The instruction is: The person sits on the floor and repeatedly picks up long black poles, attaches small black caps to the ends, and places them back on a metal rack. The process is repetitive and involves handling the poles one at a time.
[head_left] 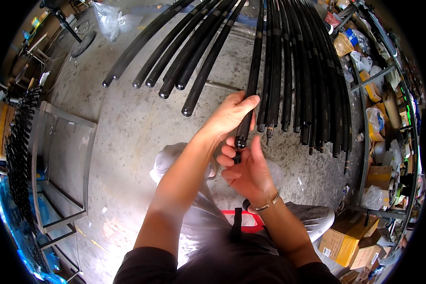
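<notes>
A black rod (249, 90) is being gripped near its lower end by the left hand (229, 113). A small dark cap (237, 158), apparently, is being pinched beneath by the right hand (246, 173); alignment with the rod's end is being called for next.

Below where we grip lies a grey, stained concrete floor (128, 128) in even daylight. To the left of our grip stands a bare metal rack (64, 165); to its right, cluttered shelving (388, 118) holds cardboard boxes (338, 244) and plastic bags, and beyond it lean black tubes (175, 52).
</notes>
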Tool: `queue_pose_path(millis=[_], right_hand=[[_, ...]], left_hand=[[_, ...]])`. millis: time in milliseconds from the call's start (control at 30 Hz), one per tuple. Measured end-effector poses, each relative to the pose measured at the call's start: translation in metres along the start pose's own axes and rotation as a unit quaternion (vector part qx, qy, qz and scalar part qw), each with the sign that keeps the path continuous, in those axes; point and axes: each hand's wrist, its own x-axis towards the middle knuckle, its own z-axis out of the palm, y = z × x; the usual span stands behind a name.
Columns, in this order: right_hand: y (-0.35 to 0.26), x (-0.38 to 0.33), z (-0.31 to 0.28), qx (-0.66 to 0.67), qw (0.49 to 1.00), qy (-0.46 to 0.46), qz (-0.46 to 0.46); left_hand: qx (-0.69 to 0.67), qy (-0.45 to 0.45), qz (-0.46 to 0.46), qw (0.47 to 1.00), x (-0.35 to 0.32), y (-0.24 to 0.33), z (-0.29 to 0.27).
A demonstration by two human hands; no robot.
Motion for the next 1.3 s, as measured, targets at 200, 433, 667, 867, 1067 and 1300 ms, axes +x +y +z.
queue_pose_path(millis=[200, 433, 667, 867, 1067, 1300], right_hand=[[0.001, 0.000, 0.002, -0.013, 1.000, -0.007, 0.003], [0.002, 0.000, -0.002, -0.019, 0.999, 0.029, -0.020], [0.006, 0.000, -0.014, 0.005, 0.999, 0.040, -0.036], [-0.002, -0.001, -0.013, -0.152, 0.985, 0.048, -0.061], [-0.006, -0.001, -0.043, -0.041, 0.998, 0.040, -0.021], [-0.005, 0.004, -0.031, 0.077, 0.996, 0.026, -0.039]], left_hand=[[-0.010, -0.002, 0.014, 1.000, -0.001, 0.002, 0.003], [0.003, -0.005, 0.009, 1.000, 0.002, -0.001, 0.000], [-0.032, -0.005, 0.014, 0.999, 0.001, 0.000, 0.002], [-0.032, -0.012, 0.014, 0.999, 0.004, -0.003, 0.000], [0.009, -0.024, 0.042, 0.999, 0.002, -0.006, 0.005], [0.206, 0.043, 0.055, 0.976, -0.004, 0.000, 0.011]])
